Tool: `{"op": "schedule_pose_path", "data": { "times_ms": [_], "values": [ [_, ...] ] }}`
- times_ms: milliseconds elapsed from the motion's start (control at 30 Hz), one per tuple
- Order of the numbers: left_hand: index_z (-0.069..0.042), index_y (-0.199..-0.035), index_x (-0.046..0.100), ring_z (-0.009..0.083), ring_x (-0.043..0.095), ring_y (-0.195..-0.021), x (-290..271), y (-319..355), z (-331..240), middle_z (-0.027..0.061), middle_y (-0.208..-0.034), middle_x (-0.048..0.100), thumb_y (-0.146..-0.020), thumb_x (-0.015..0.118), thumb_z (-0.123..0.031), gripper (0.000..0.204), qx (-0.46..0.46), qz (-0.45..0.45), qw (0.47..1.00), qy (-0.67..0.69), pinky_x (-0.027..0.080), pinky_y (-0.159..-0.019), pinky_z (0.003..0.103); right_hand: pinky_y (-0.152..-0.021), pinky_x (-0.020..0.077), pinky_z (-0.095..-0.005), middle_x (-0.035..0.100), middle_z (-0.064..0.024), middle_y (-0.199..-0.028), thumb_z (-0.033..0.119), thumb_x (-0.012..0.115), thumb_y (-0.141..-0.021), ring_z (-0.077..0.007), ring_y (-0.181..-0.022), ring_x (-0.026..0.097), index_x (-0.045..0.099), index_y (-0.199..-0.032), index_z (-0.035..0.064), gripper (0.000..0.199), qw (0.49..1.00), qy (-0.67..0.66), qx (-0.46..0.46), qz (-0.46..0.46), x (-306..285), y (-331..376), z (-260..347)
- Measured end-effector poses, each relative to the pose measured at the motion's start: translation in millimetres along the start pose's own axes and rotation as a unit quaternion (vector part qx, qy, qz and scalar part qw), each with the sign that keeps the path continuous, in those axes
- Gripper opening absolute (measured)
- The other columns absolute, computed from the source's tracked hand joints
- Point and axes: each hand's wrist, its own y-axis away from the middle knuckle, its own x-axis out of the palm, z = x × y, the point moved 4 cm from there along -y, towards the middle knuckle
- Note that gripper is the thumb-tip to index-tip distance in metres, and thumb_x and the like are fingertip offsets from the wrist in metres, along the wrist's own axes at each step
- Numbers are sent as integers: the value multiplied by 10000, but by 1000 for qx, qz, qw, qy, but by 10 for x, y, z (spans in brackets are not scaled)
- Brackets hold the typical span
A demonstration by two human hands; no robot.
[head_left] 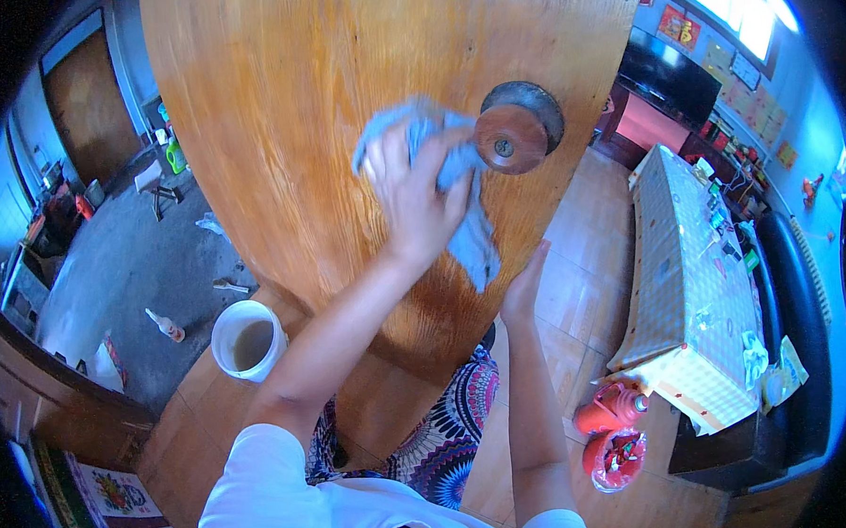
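A blue cloth [473, 232], apparently bunched on top, lies against the wooden door [275, 110].

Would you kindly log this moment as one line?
left hand: holding light-blue cloth against wooden door | right hand: at door edge

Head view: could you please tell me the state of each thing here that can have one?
Wooden door, open.
Blue cloth, bunched, pressed to the door under the left hand.
Right hand, open, at the door's edge.
White bucket, upright, open, part-filled with cloudy liquid.
Television, screen dark.
Red bin, open, lined with plastic.
Far door, apparently shut.
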Motion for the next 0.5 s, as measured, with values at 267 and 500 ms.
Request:
{"op": "schedule_pose_path", "data": {
  "times_ms": [267, 500],
  "values": [
    [-213, -1102, 674, 343, 523, -1071, 23, 870, 132, 118, -1132, 582, -688, 759, -153, 427, 75, 128, 988, -47, 390, -895, 481, -1074, 355, -345, 506, -132, -1374, 522, 293, -1045, -232, -1237, 493, 420, -1388, -46, 676, 997, -80, 13, -6, 34, -21, -71],
    [-267, -1069, 697, 310, 536, -1060, -101, 993, 109, 68, -1149, 583, -714, 750, -215, 363, 129, 182, 973, -66, 398, -836, 448, -1079, 351, -351, 481, -142, -1395, 520, 290, -1045, -239, -1255, 475, 416, -1386, -54, 680, 998, -53, 2, -20, -22, -115, -68]
  ]
}}
